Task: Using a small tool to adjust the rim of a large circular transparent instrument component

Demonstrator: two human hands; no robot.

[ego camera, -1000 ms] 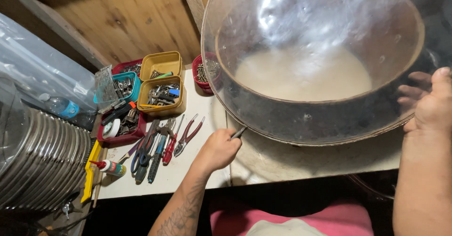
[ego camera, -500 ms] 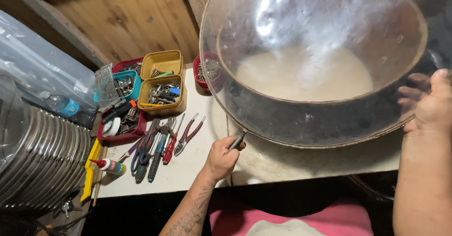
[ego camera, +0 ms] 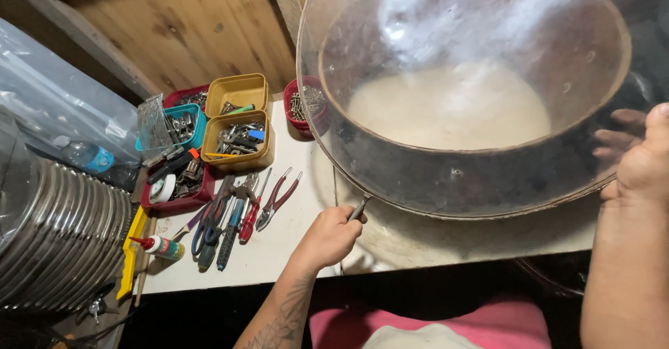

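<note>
Gripping small tool (ego camera: 359, 208) w/ left hand (ego camera: 327, 236), right hand (ego camera: 644, 164) steadying clear dome (ego camera: 460, 91).

You are in a workshop: a white workbench (ego camera: 293, 251) at centre left carries pliers (ego camera: 275, 199), screwdrivers (ego camera: 230, 234) and trays of screws (ego camera: 237, 140) beneath plank walls (ego camera: 174, 28).

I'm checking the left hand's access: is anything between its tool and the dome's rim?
Nothing visible: the left hand holds a small tool whose tip already meets the clear dome at its lower rim. The pliers lie off to the left.
</note>
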